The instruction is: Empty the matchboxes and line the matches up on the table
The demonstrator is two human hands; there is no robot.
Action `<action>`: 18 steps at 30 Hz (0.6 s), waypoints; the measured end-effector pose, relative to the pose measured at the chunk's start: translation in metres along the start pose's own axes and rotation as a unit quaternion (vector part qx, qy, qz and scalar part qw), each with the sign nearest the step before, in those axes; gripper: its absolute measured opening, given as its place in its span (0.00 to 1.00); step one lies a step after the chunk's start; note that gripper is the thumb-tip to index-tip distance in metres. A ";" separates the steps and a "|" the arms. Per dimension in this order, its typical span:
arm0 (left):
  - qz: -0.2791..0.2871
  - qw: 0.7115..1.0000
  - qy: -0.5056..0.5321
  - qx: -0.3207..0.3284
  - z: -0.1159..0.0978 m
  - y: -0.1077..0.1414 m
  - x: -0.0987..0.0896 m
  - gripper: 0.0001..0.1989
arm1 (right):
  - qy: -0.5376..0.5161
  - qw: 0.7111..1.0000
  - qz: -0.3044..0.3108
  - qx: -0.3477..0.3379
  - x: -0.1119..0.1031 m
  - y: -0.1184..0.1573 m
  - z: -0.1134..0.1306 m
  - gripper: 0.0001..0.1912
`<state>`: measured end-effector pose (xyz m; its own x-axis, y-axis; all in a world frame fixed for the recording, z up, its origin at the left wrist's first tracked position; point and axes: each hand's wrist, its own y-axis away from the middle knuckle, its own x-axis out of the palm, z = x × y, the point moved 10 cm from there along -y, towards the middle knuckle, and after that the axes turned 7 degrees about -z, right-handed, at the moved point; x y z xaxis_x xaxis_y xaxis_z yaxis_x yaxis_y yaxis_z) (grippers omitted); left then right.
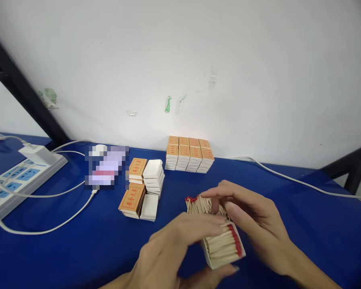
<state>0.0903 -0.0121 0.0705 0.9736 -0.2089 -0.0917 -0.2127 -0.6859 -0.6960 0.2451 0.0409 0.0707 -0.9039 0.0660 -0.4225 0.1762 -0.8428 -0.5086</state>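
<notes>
My left hand (180,237) is closed around a small white matchbox tray (213,265), fingers above and thumb below. The tray is tilted and full of matches (224,245) lying side by side, their red heads toward the right. Just behind it, a pile of loose matches (195,205) lies on the blue table. My right hand (252,220) reaches over this pile with its fingers curved and apart, the index fingertip at the matches. Part of the pile is hidden behind both hands.
Orange-labelled matchboxes (189,151) stand stacked by the wall. Left of centre are orange matchbox sleeves (132,197) and stacked white trays (150,206). Farther left lie a blurred-out phone (108,166), white cables (45,232) and a power strip (52,170). Another cable (289,182) runs right.
</notes>
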 end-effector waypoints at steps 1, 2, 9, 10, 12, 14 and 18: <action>-0.011 1.000 -0.017 -0.006 0.003 -0.003 -0.002 0.30 | -0.059 0.997 0.024 0.039 -0.004 0.006 -0.007 0.13; -0.019 0.999 -0.032 -0.018 0.007 -0.005 -0.004 0.28 | -0.105 0.991 0.045 0.075 -0.005 0.011 -0.014 0.15; -0.053 0.986 -0.051 -0.152 0.034 -0.004 -0.010 0.22 | -0.139 0.976 0.078 0.146 -0.002 0.025 -0.033 0.22; -0.054 0.984 -0.042 -0.166 0.036 -0.003 -0.010 0.21 | -0.142 0.975 0.073 0.152 -0.002 0.025 -0.035 0.21; -0.051 0.982 -0.022 -0.180 0.038 -0.004 -0.009 0.22 | -0.160 0.971 0.065 0.163 -0.001 0.024 -0.038 0.21; -0.044 0.982 -0.008 -0.186 0.039 -0.006 -0.007 0.24 | -0.184 0.964 0.062 0.179 0.000 0.024 -0.040 0.20; -0.042 0.979 0.025 -0.197 0.042 -0.010 -0.008 0.25 | -0.238 0.946 0.071 0.211 0.001 0.022 -0.041 0.17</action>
<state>0.0884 0.0256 0.0476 0.9858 -0.1677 -0.0035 -0.1571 -0.9157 -0.3699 0.2642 0.0443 0.0283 -0.9735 -0.2271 -0.0280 0.2287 -0.9697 -0.0858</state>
